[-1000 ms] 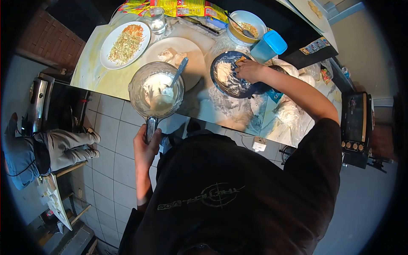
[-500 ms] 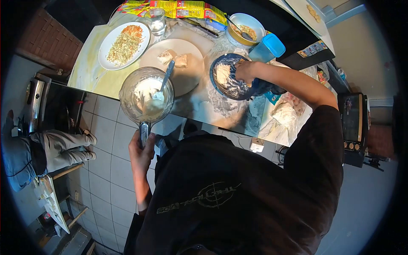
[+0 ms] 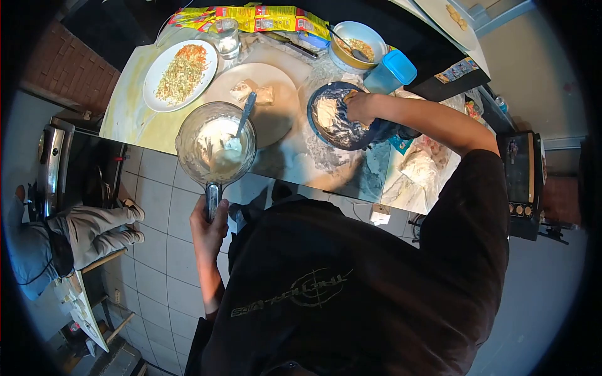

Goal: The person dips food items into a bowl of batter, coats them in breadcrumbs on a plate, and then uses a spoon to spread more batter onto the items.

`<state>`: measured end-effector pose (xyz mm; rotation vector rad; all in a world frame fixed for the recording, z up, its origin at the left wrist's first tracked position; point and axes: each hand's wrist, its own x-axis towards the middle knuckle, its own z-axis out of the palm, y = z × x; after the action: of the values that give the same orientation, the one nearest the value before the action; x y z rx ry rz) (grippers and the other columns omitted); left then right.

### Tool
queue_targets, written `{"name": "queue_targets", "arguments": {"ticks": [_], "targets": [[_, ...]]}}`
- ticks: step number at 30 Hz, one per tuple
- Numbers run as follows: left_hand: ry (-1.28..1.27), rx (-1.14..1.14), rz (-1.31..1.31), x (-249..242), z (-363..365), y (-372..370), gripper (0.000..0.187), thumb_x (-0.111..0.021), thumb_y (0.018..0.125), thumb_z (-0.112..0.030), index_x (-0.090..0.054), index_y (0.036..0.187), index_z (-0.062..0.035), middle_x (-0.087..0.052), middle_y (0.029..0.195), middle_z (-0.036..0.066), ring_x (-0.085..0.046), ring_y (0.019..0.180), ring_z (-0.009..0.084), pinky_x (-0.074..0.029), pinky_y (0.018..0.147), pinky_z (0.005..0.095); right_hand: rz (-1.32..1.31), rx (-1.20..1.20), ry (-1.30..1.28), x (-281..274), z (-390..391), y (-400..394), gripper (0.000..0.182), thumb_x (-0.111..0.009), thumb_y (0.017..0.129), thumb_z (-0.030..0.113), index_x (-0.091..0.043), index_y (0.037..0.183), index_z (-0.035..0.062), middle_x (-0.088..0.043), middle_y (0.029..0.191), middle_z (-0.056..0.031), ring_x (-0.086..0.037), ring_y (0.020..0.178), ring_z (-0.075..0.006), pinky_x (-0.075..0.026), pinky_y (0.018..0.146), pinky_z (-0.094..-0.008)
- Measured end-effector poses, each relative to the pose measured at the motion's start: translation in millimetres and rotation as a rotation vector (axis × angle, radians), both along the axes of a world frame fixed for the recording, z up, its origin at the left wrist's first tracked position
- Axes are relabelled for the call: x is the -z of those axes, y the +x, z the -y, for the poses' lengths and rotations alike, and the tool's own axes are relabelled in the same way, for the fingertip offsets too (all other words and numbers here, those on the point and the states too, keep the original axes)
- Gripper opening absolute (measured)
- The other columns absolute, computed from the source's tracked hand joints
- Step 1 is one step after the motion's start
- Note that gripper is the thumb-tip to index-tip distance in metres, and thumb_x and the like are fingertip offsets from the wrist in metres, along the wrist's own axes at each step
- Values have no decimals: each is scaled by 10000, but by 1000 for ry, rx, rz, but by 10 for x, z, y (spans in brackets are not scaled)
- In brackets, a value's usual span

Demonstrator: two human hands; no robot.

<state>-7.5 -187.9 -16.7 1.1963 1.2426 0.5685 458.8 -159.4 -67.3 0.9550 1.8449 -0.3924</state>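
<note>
In the lower middle, my left hand (image 3: 209, 229) is wrapped around the handle of a saucepan (image 3: 186, 164), held off the table's front edge. White batter coats the pan's inside, and a blue-grey spoon (image 3: 248, 111) leans in it. My right hand (image 3: 360, 108) reaches into a dark blue bowl (image 3: 318, 133) dusted with flour, its fingers curled together. What those fingers hold, if anything, is hidden. A floury pale lump (image 3: 327, 111) lies in the bowl to the hand's left. Two pale coated blocks (image 3: 264, 95) rest on a round beige plate (image 3: 280, 122) behind the pan.
A white plate (image 3: 150, 94) holds shredded vegetables. A glass (image 3: 226, 44), yellow packets (image 3: 266, 17), a knife (image 3: 300, 48), a bowl with a spoon (image 3: 342, 59) and a blue-lidded container (image 3: 399, 67) line the back. A plastic bag (image 3: 421, 169) lies right; another person (image 3: 94, 229) is at left.
The view has shifted slightly. My right hand stays in the blue bowl with a small shift of its fingers; my left hand keeps the saucepan in nearly the same place.
</note>
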Motion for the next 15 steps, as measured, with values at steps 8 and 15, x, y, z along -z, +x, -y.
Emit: {"name": "queue_targets", "arguments": {"ticks": [8,15], "targets": [[18,14,20,39,-40,-30,155,-637,931,-159,-535,893,-47,-438,576,-61,-358,441,26,-256,405,207,12,250,-328,66,-453,138,326,-728,732,276,-728,957,40,-705,845,-134,-666,828,-244,-504,749,-389],[17,14,20,43,-65,-46,157,-632,933,-165,-530,874,-60,-440,571,-59,-366,434,29,-258,399,209,-472,1019,-543,-243,-436,446,271,-698,847,230,-695,1013,15,-657,853,-30,-573,740,-101,-462,665,-252]]}}
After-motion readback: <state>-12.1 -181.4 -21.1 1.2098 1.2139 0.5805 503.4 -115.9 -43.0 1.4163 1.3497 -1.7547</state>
